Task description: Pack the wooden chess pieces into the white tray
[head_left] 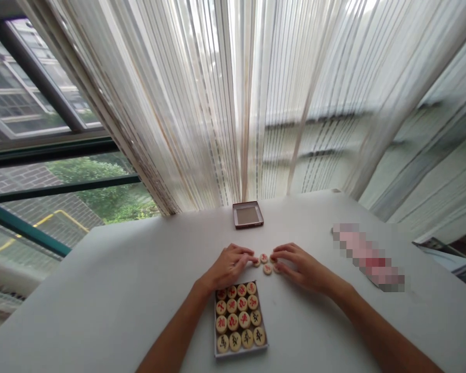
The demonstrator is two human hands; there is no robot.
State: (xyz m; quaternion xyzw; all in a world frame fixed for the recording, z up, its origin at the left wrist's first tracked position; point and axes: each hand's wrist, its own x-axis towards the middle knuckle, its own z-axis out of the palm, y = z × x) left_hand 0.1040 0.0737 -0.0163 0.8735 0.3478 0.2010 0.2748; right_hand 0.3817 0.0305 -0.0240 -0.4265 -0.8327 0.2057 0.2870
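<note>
Several round xiangqi pieces lie close together on the white table, among them one with a red character (264,258) and another just below it (267,269). My left hand (230,265) is at the left side of this cluster, its thumb and forefinger reaching to a piece (257,263) at the edge. From the other side my right hand (300,265) rests its fingertips on two pieces, its fingers apart; those pieces are partly covered. Just below my left hand is an open box (241,354) filled with rows of xiangqi pieces, red characters mostly above and black ones below.
A dark-rimmed box lid (248,215) lies near the table's far edge. On the right is a blurred-out pinkish object (368,257). Striped sheer curtains (225,103) hang behind the white table (140,290), with an open window (62,129) at left.
</note>
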